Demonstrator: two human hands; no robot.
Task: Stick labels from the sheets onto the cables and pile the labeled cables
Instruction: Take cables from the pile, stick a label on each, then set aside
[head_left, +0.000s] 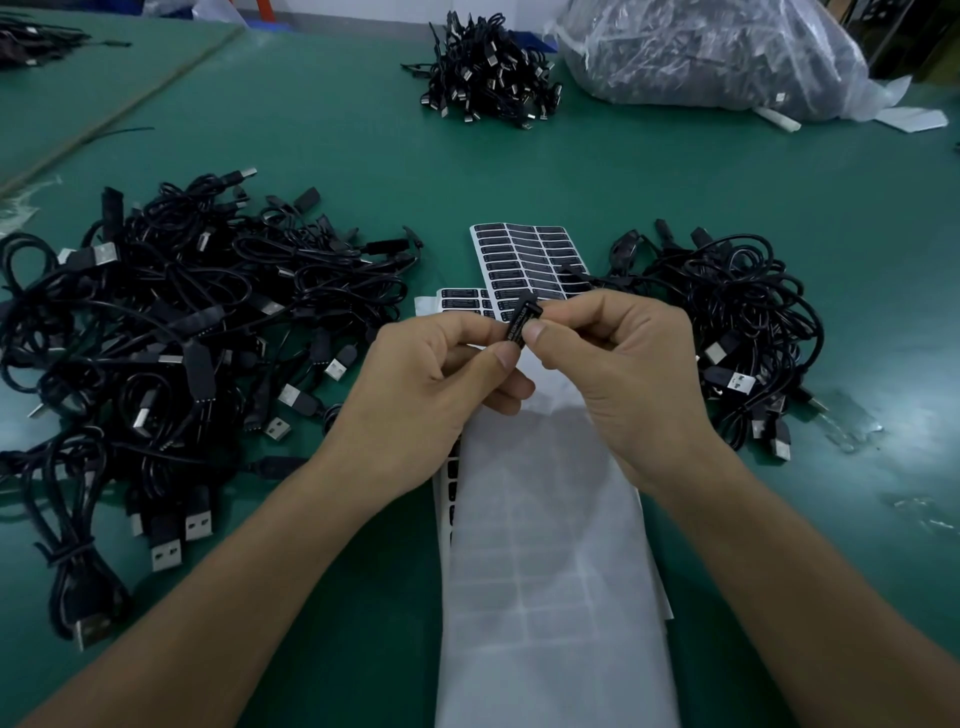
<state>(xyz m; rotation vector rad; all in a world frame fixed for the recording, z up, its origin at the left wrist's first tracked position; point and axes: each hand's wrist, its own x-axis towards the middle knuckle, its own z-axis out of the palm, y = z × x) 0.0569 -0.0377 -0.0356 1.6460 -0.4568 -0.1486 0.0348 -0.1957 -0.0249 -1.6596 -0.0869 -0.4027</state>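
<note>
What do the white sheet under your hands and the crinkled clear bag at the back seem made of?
White sheet: likely waxy release paper, semi-translucent; empty label outlines show through. Clear bag: thin plastic film, glossy; creases catch highlights and dark cables show inside.

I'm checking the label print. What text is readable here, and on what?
"USB CONTROLLER", apparently, partly covered by fingers: white print on the label on the held cable.
Print on the label sheets: too small to read.
No other text is visible.
</note>
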